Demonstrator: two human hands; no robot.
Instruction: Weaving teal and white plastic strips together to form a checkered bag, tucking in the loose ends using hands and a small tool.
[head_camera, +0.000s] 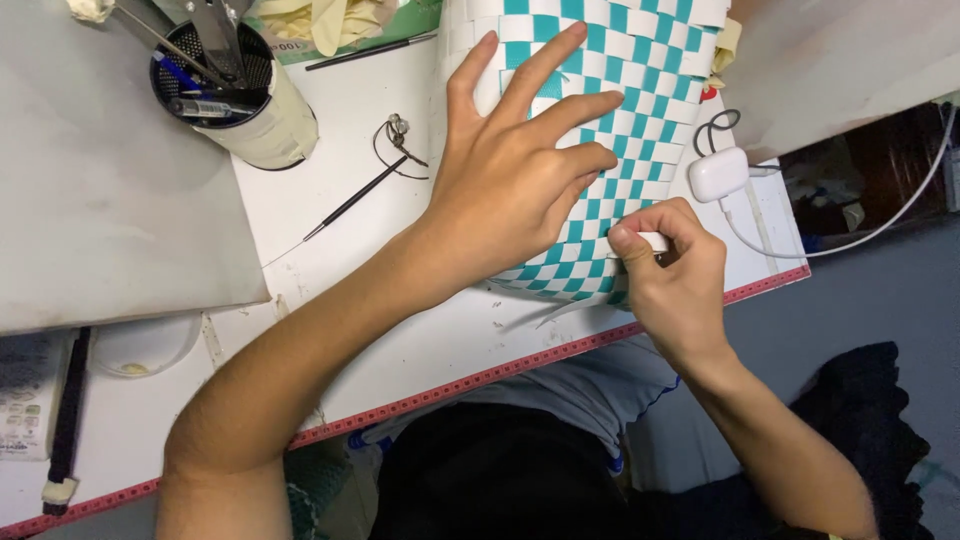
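Note:
A woven piece of teal and white strips (640, 90) lies on the white table (340, 130), reaching from the top edge down to the table's front. My left hand (520, 170) rests flat on it with fingers spread, pressing it down. At the weave's lower right corner, my right hand (675, 275) pinches the end of a white strip (652, 241) between thumb and fingers.
A black mesh pen cup (225, 85) with pens and tools stands at the back left. A thin black pick tool (350, 205) and a bent wire lie beside the weave. A white charger (717, 172) with cable sits at the right. A grey board (100, 200) covers the left side.

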